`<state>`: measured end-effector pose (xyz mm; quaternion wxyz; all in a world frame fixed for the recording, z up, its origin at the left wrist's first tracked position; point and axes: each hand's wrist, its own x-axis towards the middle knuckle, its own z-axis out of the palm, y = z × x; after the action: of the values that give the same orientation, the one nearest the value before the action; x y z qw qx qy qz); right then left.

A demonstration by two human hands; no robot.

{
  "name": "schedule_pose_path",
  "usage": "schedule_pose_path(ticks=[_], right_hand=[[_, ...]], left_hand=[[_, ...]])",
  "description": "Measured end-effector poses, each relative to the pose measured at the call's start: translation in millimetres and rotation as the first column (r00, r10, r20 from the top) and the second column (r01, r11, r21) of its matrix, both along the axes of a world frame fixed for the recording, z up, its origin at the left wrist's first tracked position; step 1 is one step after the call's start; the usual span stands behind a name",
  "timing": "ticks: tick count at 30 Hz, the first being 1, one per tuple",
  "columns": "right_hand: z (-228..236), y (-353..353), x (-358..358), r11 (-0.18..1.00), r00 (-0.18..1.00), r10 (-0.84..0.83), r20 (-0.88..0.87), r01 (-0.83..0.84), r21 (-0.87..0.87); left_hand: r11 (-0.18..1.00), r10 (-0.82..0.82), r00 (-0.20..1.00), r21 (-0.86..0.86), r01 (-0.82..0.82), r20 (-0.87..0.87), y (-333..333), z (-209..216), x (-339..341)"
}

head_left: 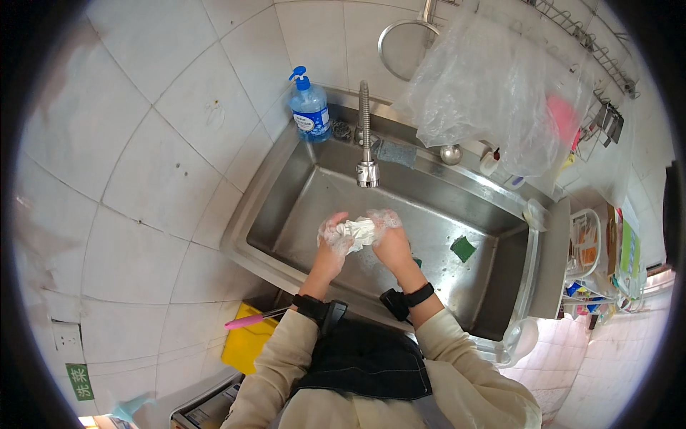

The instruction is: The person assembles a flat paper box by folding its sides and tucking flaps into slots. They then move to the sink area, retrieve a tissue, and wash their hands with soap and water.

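Over the left part of the steel sink (300,236), both my hands are covered in white suds and closed on a bunched white cloth (359,232). My left hand (332,232) grips its left end, and my right hand (389,232) grips the right end. Foam hides some of the fingers. Just beyond my hands hangs the spring-neck faucet (367,171), its head above the basin; I see no water running from it. A green scouring pad (462,249) lies on the sink floor to the right.
A blue pump bottle (309,111) stands on the sink's far left corner. Along the back ledge lie a grey cloth (396,153) and a round metal ball (451,154). Clear plastic bags (486,86) hang at the upper right. A yellow bin (246,339) sits by my left forearm.
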<state>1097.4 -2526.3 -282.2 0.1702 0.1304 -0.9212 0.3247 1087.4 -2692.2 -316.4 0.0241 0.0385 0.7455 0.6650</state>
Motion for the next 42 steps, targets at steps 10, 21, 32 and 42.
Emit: schedule_pose_path(ticks=[10,21,32,42], right_hand=[[-22,-14,-5,0.428,0.908,0.254,0.334,0.205,-0.88],[-14,-31,19,0.173,0.841,0.454,0.294,0.241,-0.955],[-43,-21,3,0.673,0.975,0.132,0.18,0.045,-0.738],[-32,-5,-13,-0.477,0.795,0.577,-0.188,0.141,-0.867]], left_hand=[[0.951,-0.288,0.954,-0.146,0.274,-0.081,32,45,24],[0.973,-0.221,0.95,-0.119,0.198,-0.221,26,15,7],[0.826,-0.282,0.948,-0.465,0.318,0.148,34,35,1],[0.808,-0.297,0.948,-0.5,0.313,0.114,55,50,3]])
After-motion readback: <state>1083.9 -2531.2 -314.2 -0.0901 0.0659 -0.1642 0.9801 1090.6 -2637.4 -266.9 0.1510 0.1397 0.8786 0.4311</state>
